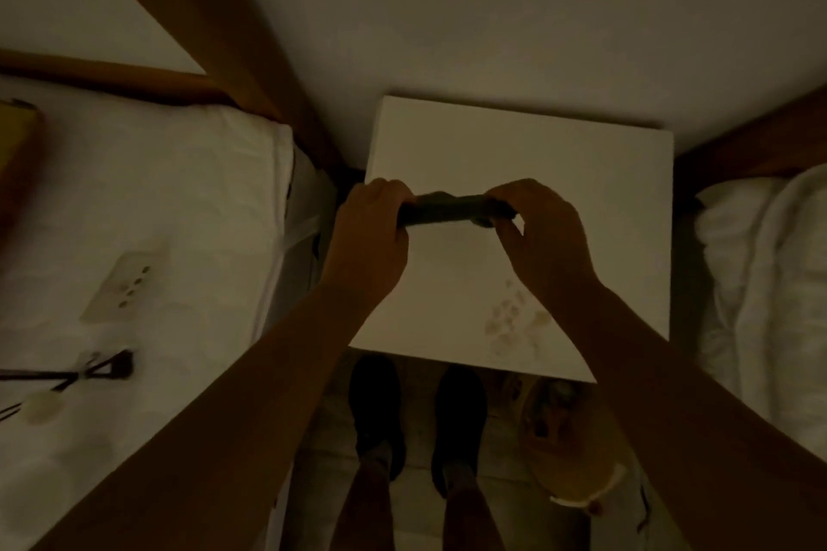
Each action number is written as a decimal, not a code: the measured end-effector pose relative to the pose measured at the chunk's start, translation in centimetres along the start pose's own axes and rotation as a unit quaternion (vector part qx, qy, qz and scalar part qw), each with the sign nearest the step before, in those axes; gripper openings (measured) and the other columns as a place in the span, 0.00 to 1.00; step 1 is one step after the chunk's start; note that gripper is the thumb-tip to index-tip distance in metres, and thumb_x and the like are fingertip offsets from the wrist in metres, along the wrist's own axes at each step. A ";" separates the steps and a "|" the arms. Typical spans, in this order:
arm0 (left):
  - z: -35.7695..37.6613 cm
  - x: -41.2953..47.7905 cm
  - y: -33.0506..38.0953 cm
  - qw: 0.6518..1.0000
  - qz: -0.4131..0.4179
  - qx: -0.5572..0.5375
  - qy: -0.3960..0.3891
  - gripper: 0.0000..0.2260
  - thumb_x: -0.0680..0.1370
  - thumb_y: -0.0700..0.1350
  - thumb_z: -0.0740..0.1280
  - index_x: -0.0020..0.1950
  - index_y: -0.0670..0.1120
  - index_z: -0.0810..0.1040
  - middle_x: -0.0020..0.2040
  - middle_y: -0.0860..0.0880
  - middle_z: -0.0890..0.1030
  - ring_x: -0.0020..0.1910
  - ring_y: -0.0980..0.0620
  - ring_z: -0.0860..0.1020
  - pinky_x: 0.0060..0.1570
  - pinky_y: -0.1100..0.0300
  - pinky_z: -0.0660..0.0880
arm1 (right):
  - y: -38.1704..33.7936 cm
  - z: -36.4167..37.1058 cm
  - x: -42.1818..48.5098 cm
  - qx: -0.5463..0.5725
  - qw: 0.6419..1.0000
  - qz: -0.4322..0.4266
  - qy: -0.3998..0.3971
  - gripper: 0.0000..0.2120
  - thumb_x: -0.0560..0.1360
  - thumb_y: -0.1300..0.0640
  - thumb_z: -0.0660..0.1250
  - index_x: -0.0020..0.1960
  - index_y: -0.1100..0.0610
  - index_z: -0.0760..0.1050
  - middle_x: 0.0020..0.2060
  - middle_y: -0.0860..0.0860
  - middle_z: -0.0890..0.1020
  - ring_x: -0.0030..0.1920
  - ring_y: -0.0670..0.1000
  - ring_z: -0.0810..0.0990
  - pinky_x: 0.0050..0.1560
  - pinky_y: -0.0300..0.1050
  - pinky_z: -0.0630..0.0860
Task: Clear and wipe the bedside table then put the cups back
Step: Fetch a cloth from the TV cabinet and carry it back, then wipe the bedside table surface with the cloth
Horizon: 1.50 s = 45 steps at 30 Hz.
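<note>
Cloth (452,210) between hands (371,237) (546,237) near table (581,192) left edge

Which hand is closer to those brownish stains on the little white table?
Right. The right hand holds the dark cloth just beyond the stains; the left hand grips the cloth's other end, farther left.

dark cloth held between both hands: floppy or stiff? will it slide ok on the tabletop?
Probably floppy: the dark cloth is bunched into a narrow roll between the left hand and right hand. Likely light: a grip at each end carries it. It should slide easily on the smooth white tabletop.
</note>
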<state>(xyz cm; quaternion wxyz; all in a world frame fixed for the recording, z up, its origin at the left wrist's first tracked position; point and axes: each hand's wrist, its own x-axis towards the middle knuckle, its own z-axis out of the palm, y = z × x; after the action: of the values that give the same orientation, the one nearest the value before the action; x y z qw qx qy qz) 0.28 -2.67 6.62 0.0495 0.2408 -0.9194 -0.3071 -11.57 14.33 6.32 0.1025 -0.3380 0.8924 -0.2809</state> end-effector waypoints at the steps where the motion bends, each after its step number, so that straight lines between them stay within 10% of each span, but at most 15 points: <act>1: 0.9 0.2 -0.9 1.000 0.012 0.006 0.006 0.10 0.73 0.32 0.68 0.51 0.43 0.75 0.48 0.44 0.77 0.49 0.45 0.75 0.50 0.50 0.75 | 0.6 1.1 -0.1 -0.011 1.000 -0.001 0.006 0.10 0.74 0.64 0.70 0.55 0.59 0.80 0.50 0.55 0.82 0.50 0.54 0.79 0.54 0.39 0.71; 9: 6.8 -6.4 -7.0 0.995 0.083 0.036 -0.044 0.18 0.62 0.23 0.69 0.46 0.40 0.79 0.48 0.41 0.79 0.47 0.42 0.76 0.41 0.45 0.77 | 2.5 8.8 -8.4 -0.041 0.998 -0.002 -0.049 0.14 0.68 0.71 0.73 0.52 0.62 0.82 0.50 0.58 0.82 0.54 0.60 0.79 0.57 0.57 0.76; 16: 6.7 -12.3 -8.9 0.986 0.088 0.055 -0.130 0.27 0.64 0.30 0.70 0.62 0.43 0.78 0.65 0.43 0.76 0.64 0.41 0.74 0.60 0.40 0.73 | 0.3 9.1 -13.8 -0.144 0.986 0.001 -0.082 0.17 0.71 0.52 0.73 0.57 0.58 0.81 0.54 0.54 0.80 0.57 0.57 0.77 0.62 0.63 0.71; 21: 5.6 -9.4 -8.3 0.992 0.072 -0.028 -0.098 0.17 0.72 0.37 0.63 0.61 0.46 0.74 0.50 0.41 0.83 0.51 0.48 0.77 0.54 0.35 0.77 | -1.0 10.7 -10.8 -0.087 0.993 -0.077 -0.026 0.12 0.74 0.58 0.68 0.57 0.60 0.81 0.58 0.57 0.80 0.61 0.58 0.74 0.62 0.57 0.73; 24: 5.2 -5.1 -7.4 0.992 0.030 -0.043 -0.115 0.13 0.77 0.45 0.58 0.58 0.45 0.77 0.43 0.48 0.82 0.39 0.50 0.80 0.43 0.46 0.80 | -1.3 12.8 -8.2 -0.084 0.986 -0.128 -0.061 0.19 0.77 0.56 0.65 0.68 0.58 0.75 0.68 0.56 0.74 0.70 0.59 0.69 0.71 0.60 0.64; 30: 7.9 0.7 -7.6 0.997 0.059 0.027 -0.051 0.09 0.78 0.37 0.62 0.56 0.42 0.78 0.55 0.44 0.76 0.55 0.46 0.74 0.56 0.54 0.73 | 1.5 15.3 -5.9 -0.165 0.958 -0.178 -0.154 0.27 0.81 0.42 0.52 0.77 0.51 0.58 0.77 0.54 0.59 0.78 0.57 0.51 0.75 0.62 0.52; 45: 12.1 0.2 -8.3 0.972 0.108 0.198 -0.068 0.26 0.81 0.53 0.52 0.78 0.45 0.57 0.77 0.43 0.59 0.78 0.44 0.55 0.75 0.44 0.54 | 18.2 4.0 -3.0 -0.269 0.955 0.115 -0.055 0.31 0.79 0.37 0.44 0.79 0.48 0.48 0.79 0.51 0.51 0.79 0.56 0.48 0.74 0.64 0.52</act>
<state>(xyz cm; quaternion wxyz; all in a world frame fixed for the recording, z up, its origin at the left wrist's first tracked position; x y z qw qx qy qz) 0.63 -2.00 -8.01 -0.0294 0.1239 -0.9837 -0.1273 -17.72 25.74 -7.35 0.0880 -0.2631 0.9607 0.0021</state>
